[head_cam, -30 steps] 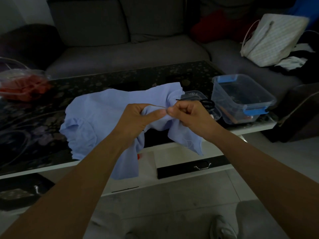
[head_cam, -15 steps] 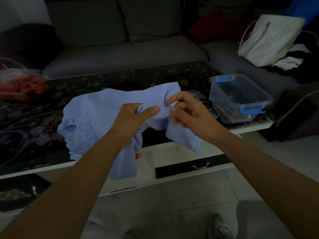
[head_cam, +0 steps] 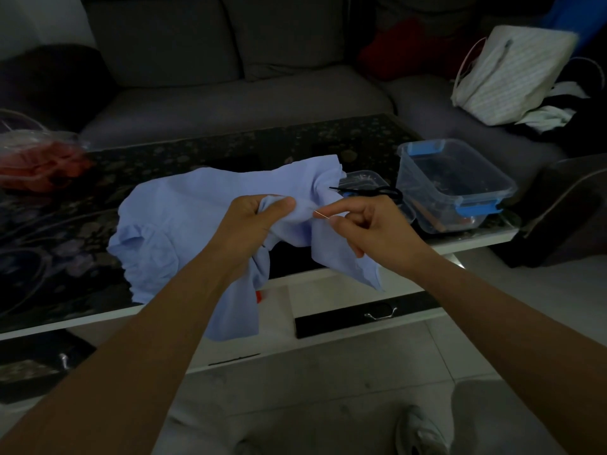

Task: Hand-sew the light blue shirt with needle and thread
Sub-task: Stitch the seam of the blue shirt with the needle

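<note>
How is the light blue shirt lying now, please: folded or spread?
Spread, crumpled: the shirt sprawls across the table and over its edge, bunched in the left hand.

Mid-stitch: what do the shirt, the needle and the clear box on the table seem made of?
The shirt: thin matte cloth, perhaps cotton; it creases and hangs softly. The needle: metal, likely steel; a thin straight sliver that glints. The box: clear hard plastic with blue clips; contents show through its walls.
</note>
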The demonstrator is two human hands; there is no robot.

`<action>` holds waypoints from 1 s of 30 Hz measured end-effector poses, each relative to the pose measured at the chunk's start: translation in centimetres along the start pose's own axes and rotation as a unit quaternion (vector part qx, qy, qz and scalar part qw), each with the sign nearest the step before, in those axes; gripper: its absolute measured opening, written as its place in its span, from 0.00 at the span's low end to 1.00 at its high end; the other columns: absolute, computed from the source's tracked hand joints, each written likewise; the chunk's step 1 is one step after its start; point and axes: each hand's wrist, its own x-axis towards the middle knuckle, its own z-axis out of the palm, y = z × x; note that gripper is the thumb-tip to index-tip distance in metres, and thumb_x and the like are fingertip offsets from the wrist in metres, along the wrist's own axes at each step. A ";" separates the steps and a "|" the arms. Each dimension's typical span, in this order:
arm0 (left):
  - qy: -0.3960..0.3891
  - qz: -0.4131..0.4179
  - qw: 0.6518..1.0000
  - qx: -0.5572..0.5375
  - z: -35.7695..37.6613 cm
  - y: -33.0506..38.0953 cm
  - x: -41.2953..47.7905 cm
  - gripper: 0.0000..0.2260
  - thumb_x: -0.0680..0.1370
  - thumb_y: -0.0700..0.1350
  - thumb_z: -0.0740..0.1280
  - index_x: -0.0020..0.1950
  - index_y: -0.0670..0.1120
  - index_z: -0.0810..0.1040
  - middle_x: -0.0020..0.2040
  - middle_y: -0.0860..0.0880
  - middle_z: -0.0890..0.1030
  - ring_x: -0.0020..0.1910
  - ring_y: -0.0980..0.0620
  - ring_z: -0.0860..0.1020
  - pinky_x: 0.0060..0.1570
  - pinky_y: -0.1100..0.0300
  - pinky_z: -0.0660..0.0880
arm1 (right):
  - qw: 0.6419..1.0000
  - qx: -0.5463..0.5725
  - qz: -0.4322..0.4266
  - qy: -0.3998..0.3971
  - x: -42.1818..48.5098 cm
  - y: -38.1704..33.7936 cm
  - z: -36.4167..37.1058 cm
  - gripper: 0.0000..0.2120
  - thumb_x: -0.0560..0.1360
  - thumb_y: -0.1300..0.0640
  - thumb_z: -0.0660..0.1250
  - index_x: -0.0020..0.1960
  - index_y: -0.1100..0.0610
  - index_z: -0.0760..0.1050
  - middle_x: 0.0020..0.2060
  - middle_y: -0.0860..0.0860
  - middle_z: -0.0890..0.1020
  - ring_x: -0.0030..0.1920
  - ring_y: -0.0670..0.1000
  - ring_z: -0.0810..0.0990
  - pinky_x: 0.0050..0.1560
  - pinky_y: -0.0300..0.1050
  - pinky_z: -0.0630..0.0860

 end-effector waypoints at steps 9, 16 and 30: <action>-0.005 -0.001 1.000 -0.014 0.0 -0.2 0.1 0.06 0.79 0.48 0.65 0.47 0.46 0.79 0.43 0.50 0.81 0.42 0.56 0.79 0.45 0.62 0.77 | 1.000 0.005 0.016 -0.003 0.0 -0.1 0.1 0.12 0.79 0.67 0.61 0.56 0.60 0.81 0.20 0.50 0.68 0.23 0.48 0.67 0.30 0.38 0.70; -0.005 0.007 1.000 -0.012 -0.1 -0.4 0.1 0.07 0.79 0.48 0.65 0.48 0.46 0.79 0.43 0.50 0.81 0.42 0.57 0.79 0.42 0.67 0.77 | 1.000 -0.002 0.025 -0.010 0.2 -0.2 0.2 0.11 0.79 0.66 0.61 0.56 0.60 0.81 0.20 0.53 0.68 0.23 0.52 0.66 0.31 0.44 0.69; -0.021 0.034 0.999 0.031 -0.1 -0.7 0.0 0.11 0.79 0.47 0.65 0.51 0.40 0.80 0.41 0.48 0.80 0.37 0.59 0.78 0.37 0.71 0.75 | 0.983 0.021 0.110 -0.146 0.8 -1.4 -0.5 0.22 0.78 0.69 0.56 0.69 0.54 0.69 0.21 0.50 0.72 0.22 0.44 0.68 0.26 0.34 0.66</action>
